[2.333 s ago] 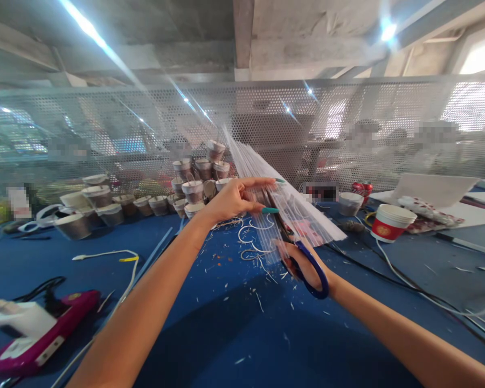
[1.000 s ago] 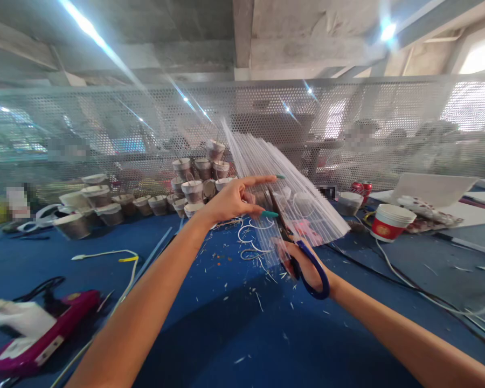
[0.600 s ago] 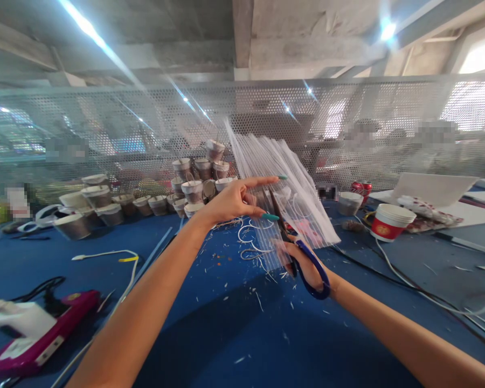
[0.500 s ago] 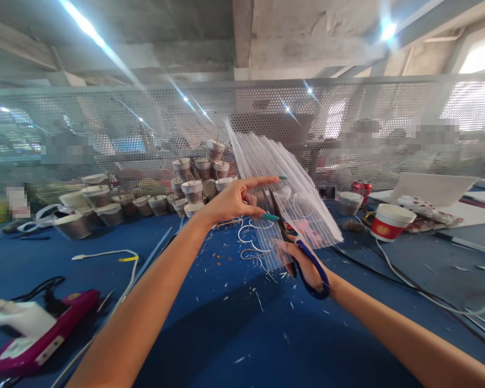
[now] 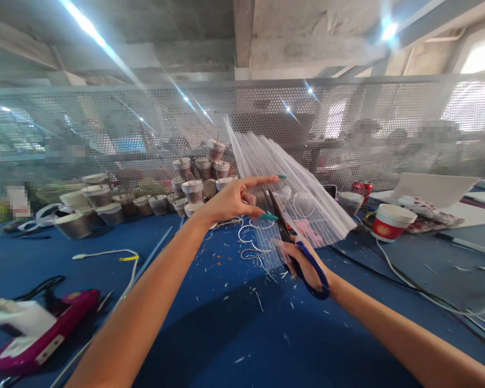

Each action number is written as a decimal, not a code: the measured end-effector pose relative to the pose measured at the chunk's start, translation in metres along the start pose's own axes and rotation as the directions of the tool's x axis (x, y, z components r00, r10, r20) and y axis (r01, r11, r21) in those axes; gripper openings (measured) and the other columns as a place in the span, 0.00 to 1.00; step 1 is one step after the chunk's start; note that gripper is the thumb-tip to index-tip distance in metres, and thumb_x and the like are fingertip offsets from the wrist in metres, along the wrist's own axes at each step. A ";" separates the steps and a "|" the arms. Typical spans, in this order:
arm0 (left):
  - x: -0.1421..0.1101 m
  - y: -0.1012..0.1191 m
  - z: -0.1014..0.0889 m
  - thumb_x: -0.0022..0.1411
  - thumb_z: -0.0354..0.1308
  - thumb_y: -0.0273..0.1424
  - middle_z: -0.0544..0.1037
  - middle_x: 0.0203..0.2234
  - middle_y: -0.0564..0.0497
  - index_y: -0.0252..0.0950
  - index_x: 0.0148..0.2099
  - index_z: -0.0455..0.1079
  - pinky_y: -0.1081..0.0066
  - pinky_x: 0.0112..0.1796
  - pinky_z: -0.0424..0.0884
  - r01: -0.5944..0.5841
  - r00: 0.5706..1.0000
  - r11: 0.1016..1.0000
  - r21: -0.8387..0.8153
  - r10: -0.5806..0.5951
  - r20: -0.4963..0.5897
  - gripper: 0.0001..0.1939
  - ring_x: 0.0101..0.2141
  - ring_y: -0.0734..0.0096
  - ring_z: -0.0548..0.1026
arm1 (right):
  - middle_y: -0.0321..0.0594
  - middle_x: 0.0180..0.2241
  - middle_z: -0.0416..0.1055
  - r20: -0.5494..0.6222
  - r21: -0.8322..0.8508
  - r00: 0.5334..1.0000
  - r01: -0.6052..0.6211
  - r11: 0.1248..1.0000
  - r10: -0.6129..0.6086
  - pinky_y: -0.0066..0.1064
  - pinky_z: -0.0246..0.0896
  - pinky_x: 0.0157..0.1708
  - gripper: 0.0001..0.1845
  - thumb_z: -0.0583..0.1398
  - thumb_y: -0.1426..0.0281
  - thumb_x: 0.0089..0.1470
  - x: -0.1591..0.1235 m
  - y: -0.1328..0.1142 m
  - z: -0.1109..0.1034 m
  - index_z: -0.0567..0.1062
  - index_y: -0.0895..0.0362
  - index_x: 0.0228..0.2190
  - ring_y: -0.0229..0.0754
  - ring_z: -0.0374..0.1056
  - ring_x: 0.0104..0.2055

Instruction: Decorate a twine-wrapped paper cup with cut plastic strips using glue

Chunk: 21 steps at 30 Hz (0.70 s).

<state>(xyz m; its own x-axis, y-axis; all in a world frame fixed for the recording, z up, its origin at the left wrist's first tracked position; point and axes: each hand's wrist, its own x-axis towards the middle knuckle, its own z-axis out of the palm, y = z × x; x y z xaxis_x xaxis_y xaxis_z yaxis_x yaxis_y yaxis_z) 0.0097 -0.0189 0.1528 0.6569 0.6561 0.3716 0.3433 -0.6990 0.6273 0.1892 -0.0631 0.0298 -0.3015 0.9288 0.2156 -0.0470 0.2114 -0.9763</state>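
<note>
A translucent ribbed plastic sheet [image 5: 281,167] stands slanted over the table, fanning out to the right. My left hand [image 5: 231,202] grips its left side, index finger stretched along it and thumb lower down. In my right hand [image 5: 307,265] are scissors [image 5: 282,221] with blue handles, their blades pointing up at the sheet below my left fingertips. A narrow flap of the sheet hangs left of the blades. White rings [image 5: 246,233] lie on the table behind the flap. Something pink shows through the sheet; its kind is unclear.
Stacked cups [image 5: 192,189] stand at the back left and middle. A magenta power strip [image 5: 44,339] with a white plug sits front left. At right are a red and white paper cup [image 5: 392,223], a red can [image 5: 367,189] and cables. Small scraps litter the blue tabletop [image 5: 226,334].
The sheet's lower right part has swung a little to the right. Both hands and the scissors have stayed in nearly the same place.
</note>
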 end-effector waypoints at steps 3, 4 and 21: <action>0.000 0.000 -0.001 0.48 0.62 0.28 0.67 0.14 0.60 0.38 0.58 0.56 0.79 0.19 0.59 0.006 1.000 1.000 0.012 -0.006 0.010 0.35 0.15 0.83 0.60 | 0.25 0.09 0.51 0.002 -0.013 1.000 0.005 1.000 -0.005 0.22 0.42 0.09 0.20 0.56 0.52 0.47 0.000 0.001 -0.001 0.60 0.55 0.19 0.28 0.47 0.10; -0.001 0.000 -0.001 0.48 0.62 0.29 0.69 0.15 0.58 0.38 0.58 0.55 0.79 0.20 0.60 0.010 1.000 1.000 0.017 -0.010 0.014 0.35 0.15 0.83 0.62 | 0.25 0.10 0.51 0.004 -0.010 1.000 0.007 1.000 -0.007 0.22 0.42 0.09 0.20 0.56 0.52 0.47 0.000 0.000 -0.001 0.61 0.55 0.20 0.28 0.47 0.10; 0.000 0.005 0.000 0.46 0.61 0.25 0.62 0.12 0.61 0.38 0.58 0.56 0.78 0.18 0.55 -0.004 1.000 1.000 -0.019 0.004 0.023 0.36 0.15 0.83 0.57 | 0.27 0.07 0.51 -0.026 -0.001 0.999 -0.023 1.000 0.023 0.23 0.41 0.07 0.25 0.55 0.50 0.47 -0.002 -0.005 0.002 0.56 0.55 0.13 0.28 0.47 0.08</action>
<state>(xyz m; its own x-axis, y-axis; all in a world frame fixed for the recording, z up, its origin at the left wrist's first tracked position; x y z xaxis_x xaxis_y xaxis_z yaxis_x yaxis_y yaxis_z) 0.0111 -0.0226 0.1557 0.6736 0.6464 0.3583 0.3280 -0.6959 0.6389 0.1881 -0.0664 0.0344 -0.2777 0.9409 0.1939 -0.0389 0.1907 -0.9809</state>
